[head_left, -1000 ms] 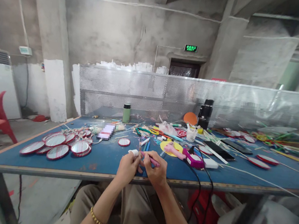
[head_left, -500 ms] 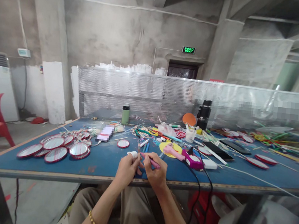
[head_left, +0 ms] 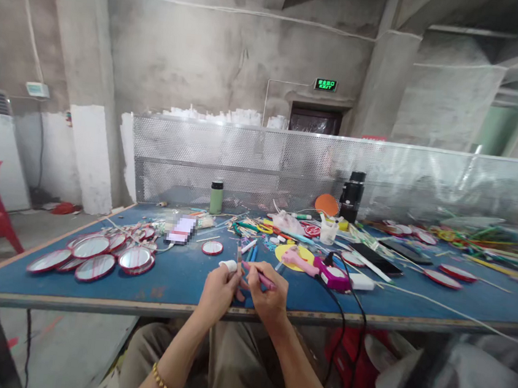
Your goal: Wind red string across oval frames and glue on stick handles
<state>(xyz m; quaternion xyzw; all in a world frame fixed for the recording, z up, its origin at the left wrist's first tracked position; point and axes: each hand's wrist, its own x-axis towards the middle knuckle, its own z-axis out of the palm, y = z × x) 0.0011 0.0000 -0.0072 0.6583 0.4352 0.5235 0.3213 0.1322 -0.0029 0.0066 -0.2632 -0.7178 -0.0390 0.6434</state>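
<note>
My left hand (head_left: 217, 289), a beaded bracelet on its wrist, is closed round the lower part of a thin flat brownish strip (head_left: 240, 255) that stands up from the fingers. A small white band-like piece (head_left: 228, 266) sits at its fingertips; whether it is worn or held I cannot tell. My right hand (head_left: 271, 294) grips a pink pen (head_left: 265, 279) like a writing tool, its tip close to the strip. Both hands are near the front edge of the blue table (head_left: 175, 284). Just beyond them lie blue pens (head_left: 251, 254) and a round mirror (head_left: 212, 248).
Red-rimmed round mirrors (head_left: 94, 267) are piled at left, beside a phone (head_left: 182, 229). A magenta-and-pink tool (head_left: 334, 275) with black cables lies right, near a yellow disc (head_left: 296, 258). A green bottle (head_left: 216, 198) and black flask (head_left: 353, 198) stand before a mesh screen (head_left: 244, 155).
The view has shifted slightly. Both hands keep nearly the same pose, with the pen tip still beside the strip.
</note>
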